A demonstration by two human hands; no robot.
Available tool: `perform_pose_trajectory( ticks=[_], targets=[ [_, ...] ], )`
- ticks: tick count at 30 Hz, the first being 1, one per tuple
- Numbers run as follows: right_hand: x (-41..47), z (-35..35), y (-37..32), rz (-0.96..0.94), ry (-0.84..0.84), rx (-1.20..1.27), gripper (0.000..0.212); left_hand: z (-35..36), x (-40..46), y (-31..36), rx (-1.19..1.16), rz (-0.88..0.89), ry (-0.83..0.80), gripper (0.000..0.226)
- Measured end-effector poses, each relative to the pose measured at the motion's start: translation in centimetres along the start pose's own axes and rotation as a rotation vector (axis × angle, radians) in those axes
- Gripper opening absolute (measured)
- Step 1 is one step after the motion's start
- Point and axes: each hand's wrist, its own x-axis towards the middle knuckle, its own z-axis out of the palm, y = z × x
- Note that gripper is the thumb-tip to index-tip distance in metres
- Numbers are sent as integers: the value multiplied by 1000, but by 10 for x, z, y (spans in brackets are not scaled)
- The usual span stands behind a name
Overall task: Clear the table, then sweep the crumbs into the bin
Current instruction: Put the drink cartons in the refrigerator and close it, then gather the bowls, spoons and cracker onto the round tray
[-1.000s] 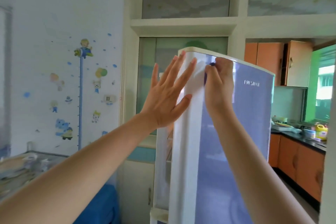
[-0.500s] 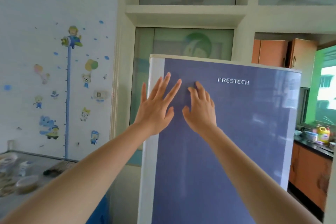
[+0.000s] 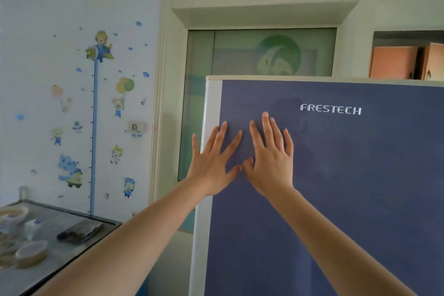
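Note:
A blue fridge door point(image 3: 348, 187) with a white left edge fills the right half of the view and faces me flat. My left hand point(image 3: 213, 163) lies flat on the door near its white edge, fingers spread, holding nothing. My right hand point(image 3: 271, 161) presses flat on the blue panel beside it, fingers spread too; the two thumbs almost touch. At the lower left the glass-topped table point(image 3: 72, 250) carries a small bowl point(image 3: 31, 253), dark cutlery point(image 3: 80, 230) and blurred dishes point(image 3: 12, 214) at its left end.
A wall with cartoon stickers and a blue height chart point(image 3: 93, 132) stands behind the table. White shelving point(image 3: 264, 7) and a frosted glass door point(image 3: 264, 55) rise behind the fridge. Orange kitchen cupboards point(image 3: 406, 62) show at the upper right.
The fridge door has swung from ajar to flat facing me. My right hand left the door's top edge and now lies flat on the panel next to my left hand.

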Motion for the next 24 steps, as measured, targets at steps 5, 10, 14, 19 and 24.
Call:
perform_pose_trajectory(
  ticks=[5, 10, 14, 19, 24],
  targets=[
    [10, 17, -25, -45, 119, 178, 68, -4, -9, -13, -9, -48, 11, 70],
    [16, 33, -105, -179, 22, 507, 65, -33, -55, -67, 108, -239, -16, 66],
    [4, 35, -197, -375, -65, 771, 66, -65, -127, -121, 296, -468, -56, 68],
    [-26, -11, -314, -540, -83, 1109, 64, -133, -229, -167, 524, -753, -13, 66],
    [-73, -108, -415, -711, -72, 1367, 60, -227, -346, -167, 759, -943, 41, 66]
  ],
)
